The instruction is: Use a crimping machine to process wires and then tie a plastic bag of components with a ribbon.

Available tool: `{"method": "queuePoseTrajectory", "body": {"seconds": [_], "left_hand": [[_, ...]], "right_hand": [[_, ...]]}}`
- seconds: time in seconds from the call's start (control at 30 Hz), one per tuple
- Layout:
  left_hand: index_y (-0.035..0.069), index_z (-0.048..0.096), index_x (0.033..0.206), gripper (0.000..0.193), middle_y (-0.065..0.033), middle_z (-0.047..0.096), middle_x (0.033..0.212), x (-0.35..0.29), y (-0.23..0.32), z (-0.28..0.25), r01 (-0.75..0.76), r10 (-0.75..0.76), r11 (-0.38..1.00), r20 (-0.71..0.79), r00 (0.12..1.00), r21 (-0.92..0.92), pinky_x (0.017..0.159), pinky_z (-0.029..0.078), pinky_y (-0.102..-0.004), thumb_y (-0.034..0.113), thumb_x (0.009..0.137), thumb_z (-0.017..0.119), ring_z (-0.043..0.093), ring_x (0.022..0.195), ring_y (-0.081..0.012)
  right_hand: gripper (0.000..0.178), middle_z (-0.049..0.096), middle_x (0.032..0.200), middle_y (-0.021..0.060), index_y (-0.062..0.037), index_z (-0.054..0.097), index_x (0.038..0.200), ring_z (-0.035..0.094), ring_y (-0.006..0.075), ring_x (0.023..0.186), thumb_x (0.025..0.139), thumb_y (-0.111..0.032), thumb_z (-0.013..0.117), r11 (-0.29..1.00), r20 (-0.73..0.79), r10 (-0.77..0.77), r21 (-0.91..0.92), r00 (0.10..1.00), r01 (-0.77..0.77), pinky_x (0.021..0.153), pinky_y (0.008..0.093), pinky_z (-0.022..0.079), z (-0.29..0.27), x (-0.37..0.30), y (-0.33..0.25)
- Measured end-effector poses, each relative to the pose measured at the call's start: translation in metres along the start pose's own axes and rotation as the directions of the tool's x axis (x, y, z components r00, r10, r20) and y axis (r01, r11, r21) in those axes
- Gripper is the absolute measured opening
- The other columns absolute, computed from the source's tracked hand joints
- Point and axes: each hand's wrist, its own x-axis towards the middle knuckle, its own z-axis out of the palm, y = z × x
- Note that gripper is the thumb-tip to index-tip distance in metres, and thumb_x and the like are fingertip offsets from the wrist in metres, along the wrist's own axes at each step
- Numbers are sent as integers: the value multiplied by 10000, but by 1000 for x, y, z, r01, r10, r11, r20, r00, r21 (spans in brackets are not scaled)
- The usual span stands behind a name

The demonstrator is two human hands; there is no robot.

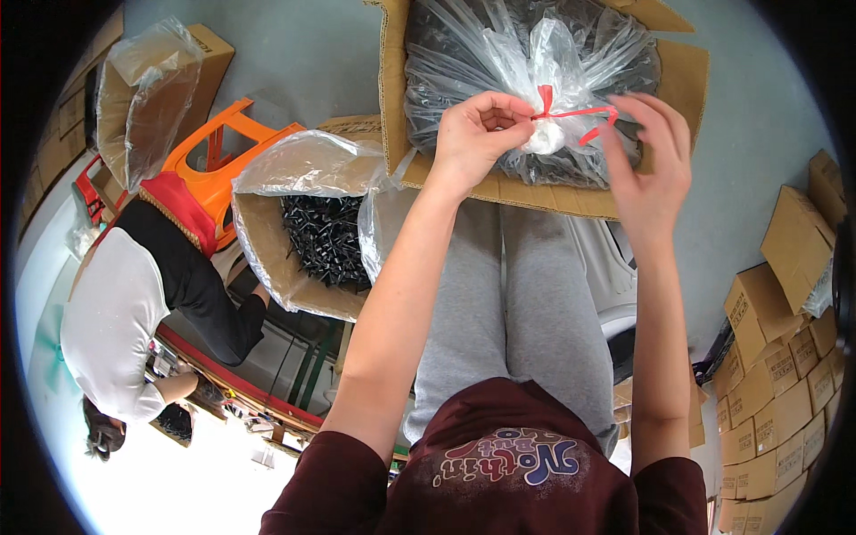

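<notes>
A clear plastic bag [446, 67], gathered at its neck, fills an open cardboard box [395, 89] in front of me; dark contents show through it. A red plastic tie string [575, 113] runs around the bunched neck. My left hand [481, 134] pinches the string at the neck, thumb against curled fingers, just left of a white bunched end of plastic [546, 138]. To the right, my right hand [651, 152] has the string's other part at its thumb and index fingertips, slightly blurred. The string is stretched straight between both hands, and its loose end bends down.
Left of my legs, a plastic-lined box [260, 236] holds many small black parts [325, 241]. An orange stool [201, 165] and a bent-over person [116, 294] are further left. Cardboard boxes [771, 419] are stacked at right. Another lined box [147, 98] stands at far left.
</notes>
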Motion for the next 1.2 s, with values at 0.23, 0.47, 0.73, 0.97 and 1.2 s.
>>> {"method": "queuePoseTrajectory", "body": {"seconds": [0.23,0.47,0.73,0.97,1.2], "left_hand": [[15,663,942,177,-31,659,852,3,3,-1,-21,15,991,47,999,130,688,517,-233,2,769,701,611,773,-82],[85,698,948,212,-24,634,890,-6,12,11,-352,373,647,122,920,676,689,531,-267,87,738,732,629,806,-131],[36,721,858,109,-50,668,855,4,2,1,-257,352,863,-153,923,434,665,491,-244,114,783,718,624,761,-113],[27,711,949,198,-9,664,890,0,-1,0,4,6,999,-217,976,46,721,481,-236,208,880,669,597,809,-83],[-31,678,952,249,-17,639,793,7,2,5,-71,74,997,-220,973,21,655,471,-234,211,908,636,548,692,-69]], "right_hand": [[93,635,772,69,-39,642,854,596,255,736,776,-77,676,999,329,-23,30,944,14,669,350,471,29,4,14],[83,636,750,101,-10,641,846,622,232,656,815,-84,660,914,386,283,168,878,-369,617,324,491,21,-3,-14],[123,666,866,57,-31,671,959,617,122,715,853,-85,636,699,466,309,481,829,-530,602,270,494,13,2,-17],[104,665,838,42,-45,696,920,616,122,699,828,-78,660,897,375,239,268,896,-352,605,253,504,26,17,7],[101,669,815,93,-45,691,902,633,221,669,808,-70,664,994,360,-37,112,932,-4,601,317,511,42,28,17]]}}
